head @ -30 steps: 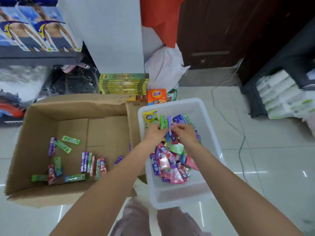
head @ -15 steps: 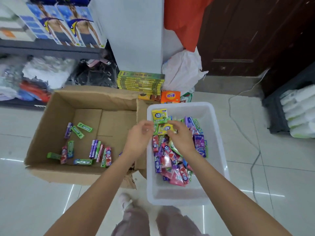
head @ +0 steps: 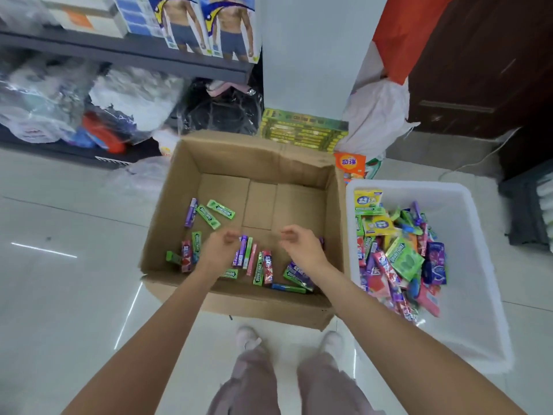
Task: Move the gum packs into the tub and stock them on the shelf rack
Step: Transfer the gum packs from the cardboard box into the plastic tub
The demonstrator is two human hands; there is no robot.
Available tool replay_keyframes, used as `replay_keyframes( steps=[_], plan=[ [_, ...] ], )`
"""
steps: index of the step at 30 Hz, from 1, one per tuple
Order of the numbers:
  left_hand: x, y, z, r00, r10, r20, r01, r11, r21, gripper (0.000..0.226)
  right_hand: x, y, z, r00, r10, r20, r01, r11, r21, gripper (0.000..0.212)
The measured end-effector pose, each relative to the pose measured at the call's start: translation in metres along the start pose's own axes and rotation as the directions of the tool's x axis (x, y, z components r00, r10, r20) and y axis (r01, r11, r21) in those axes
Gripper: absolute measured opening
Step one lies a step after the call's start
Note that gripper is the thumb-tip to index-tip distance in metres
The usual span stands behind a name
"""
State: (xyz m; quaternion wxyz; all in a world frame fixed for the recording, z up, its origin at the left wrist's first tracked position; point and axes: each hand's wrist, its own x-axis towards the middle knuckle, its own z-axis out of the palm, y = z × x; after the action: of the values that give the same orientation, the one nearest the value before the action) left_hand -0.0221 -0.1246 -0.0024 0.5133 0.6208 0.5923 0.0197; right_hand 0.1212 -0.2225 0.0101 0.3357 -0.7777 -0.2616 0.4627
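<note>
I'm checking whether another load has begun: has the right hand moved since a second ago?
Yes. The right hand has left the white tub and gone leftward; it now hovers over the cardboard box, fingers loosely curled, holding nothing.

gum packs [head: 239, 259] partly behind left hand [head: 217, 250], shelf goods [head: 45, 106] blurred

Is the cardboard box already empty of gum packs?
No, many gum packs still lie on the floor of the cardboard box.
</note>
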Motion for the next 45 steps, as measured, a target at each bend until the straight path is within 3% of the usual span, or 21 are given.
replay_keyframes(
  steps=[4, 7, 14, 17, 27, 33, 40, 45],
  plan=[
    [0.028, -0.018, -0.010, 0.990, -0.103, 0.093, 0.106, 0.994, -0.029, 0.025, 0.015, 0.011, 0.035, 0.981, 0.194, -0.017, -0.194, 0.981, 0.007, 0.036],
    [0.044, -0.029, -0.005, 0.975, -0.144, 0.170, 0.148, 0.989, -0.008, 0.031, 0.026, 0.017, 0.057, 0.969, 0.247, -0.005, -0.247, 0.969, 0.014, 0.042],
    [0.055, -0.034, 0.003, 0.979, -0.073, 0.193, 0.055, 0.994, 0.097, 0.032, 0.052, 0.023, 0.088, 0.982, 0.179, -0.056, -0.186, 0.970, -0.155, 0.058],
    [0.059, -0.034, 0.002, 0.979, -0.090, 0.186, 0.070, 0.992, 0.109, 0.035, 0.060, 0.024, 0.089, 0.983, 0.165, -0.079, -0.177, 0.968, -0.179, 0.053],
    [0.065, -0.019, 0.003, 0.979, -0.005, 0.203, 0.010, 1.000, -0.020, 0.064, 0.077, 0.016, 0.066, 0.956, 0.177, -0.233, -0.171, 0.984, 0.043, 0.038],
    [0.070, -0.012, 0.005, 0.983, 0.011, 0.181, -0.023, 0.998, 0.060, 0.052, 0.079, 0.011, 0.069, 0.954, 0.226, -0.199, -0.227, 0.974, 0.018, 0.029],
    [0.073, -0.012, 0.005, 0.987, 0.016, 0.161, -0.038, 0.991, 0.131, 0.045, 0.079, 0.008, 0.066, 0.930, 0.184, -0.318, -0.209, 0.977, -0.045, 0.025],
    [0.073, -0.012, 0.003, 0.987, 0.010, 0.159, -0.034, 0.988, 0.149, 0.044, 0.081, 0.005, 0.076, 0.963, 0.123, -0.242, -0.170, 0.968, -0.184, 0.030]
  ],
)
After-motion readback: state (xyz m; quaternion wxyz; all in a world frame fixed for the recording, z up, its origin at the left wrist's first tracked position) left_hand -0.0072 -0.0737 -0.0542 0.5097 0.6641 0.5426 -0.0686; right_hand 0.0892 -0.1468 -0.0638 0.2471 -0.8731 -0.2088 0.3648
